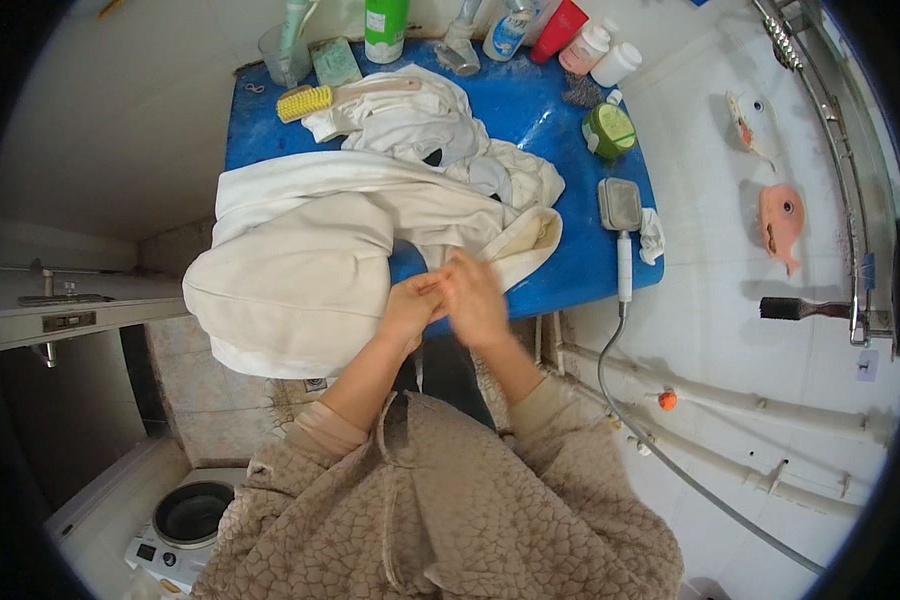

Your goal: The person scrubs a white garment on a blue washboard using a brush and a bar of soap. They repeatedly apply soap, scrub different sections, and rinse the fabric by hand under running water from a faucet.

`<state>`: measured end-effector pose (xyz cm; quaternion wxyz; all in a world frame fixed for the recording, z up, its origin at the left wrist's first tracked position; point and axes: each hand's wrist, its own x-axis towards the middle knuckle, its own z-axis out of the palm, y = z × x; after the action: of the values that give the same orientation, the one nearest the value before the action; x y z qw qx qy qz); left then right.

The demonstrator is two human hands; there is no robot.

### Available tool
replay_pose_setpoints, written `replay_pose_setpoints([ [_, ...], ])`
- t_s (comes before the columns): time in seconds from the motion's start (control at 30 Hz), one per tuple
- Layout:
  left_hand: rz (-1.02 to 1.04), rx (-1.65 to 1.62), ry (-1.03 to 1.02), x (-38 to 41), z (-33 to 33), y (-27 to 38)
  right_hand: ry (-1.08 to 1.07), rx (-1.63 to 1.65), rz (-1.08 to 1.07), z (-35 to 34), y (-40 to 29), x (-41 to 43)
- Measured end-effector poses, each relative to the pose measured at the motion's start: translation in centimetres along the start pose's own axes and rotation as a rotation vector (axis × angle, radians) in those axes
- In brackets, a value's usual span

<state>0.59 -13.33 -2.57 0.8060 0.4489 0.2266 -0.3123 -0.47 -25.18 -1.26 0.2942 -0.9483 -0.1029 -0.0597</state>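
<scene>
My left hand (412,304) and my right hand (476,296) meet at the front edge of a blue table (577,289). Their fingers touch or nearly touch; blur hides whether anything small is between them. A large off-white garment (300,277) lies beside my left hand, hanging over the front edge, and its narrower end (525,240) reaches just beyond my right hand. Crumpled white cloths (412,112) lie behind it. On these rests a wooden-handled brush with yellow bristles (305,103).
A shower head (619,204) with a grey hose lies at the table's right side, near a green round tub (609,130). Bottles, a red tube (559,30) and a cup (285,56) line the back. Pipes (690,405) run along the right wall.
</scene>
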Motion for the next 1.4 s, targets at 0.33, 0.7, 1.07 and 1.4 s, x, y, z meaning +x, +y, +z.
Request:
replay_pose_setpoints([
  [0.33,0.019,0.057,0.023,1.0,-0.4,-0.6,-0.002,0.029,0.224,0.4,0.9,1.7],
  [0.7,0.065,0.201,0.116,-0.1,1.3,-0.3,0.061,-0.257,0.128,-3.0,8.5,2.6],
  [1.07,0.379,1.165,0.211,-0.7,5.0,0.2,0.243,0.226,0.028,-3.3,8.7,1.1],
  [1.4,0.613,1.028,0.389,1.3,8.2,-1.2,0.246,2.335,0.716,-5.2,13.7,3.5],
])
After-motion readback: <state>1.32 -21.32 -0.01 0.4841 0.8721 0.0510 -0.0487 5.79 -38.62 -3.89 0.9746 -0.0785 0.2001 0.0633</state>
